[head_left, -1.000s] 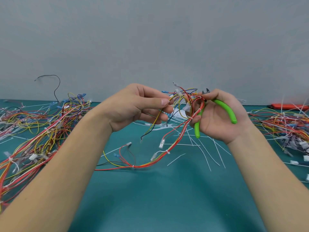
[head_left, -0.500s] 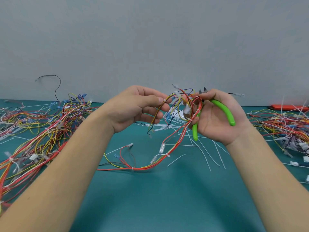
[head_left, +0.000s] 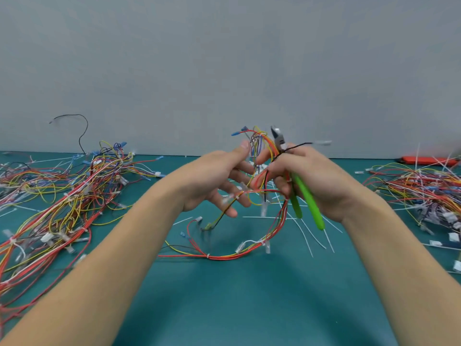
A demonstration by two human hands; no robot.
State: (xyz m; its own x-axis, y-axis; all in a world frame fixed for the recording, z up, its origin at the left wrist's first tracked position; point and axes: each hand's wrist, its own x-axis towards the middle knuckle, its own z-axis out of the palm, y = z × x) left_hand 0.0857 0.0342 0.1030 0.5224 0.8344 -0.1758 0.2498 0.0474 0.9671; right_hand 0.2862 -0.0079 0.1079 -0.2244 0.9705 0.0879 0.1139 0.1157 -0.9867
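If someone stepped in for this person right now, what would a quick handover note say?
Left hand: open, fingers spread among the wires.
Right hand: grips the green cutters, tip up, and holds the wire harness, which loops down to the mat.
Done: trimmed tie ends lie on the mat.
Left: probably more ties to clip; harness piles wait at both sides.

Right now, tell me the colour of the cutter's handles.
Bright green; the cutter handles show best in the head view.
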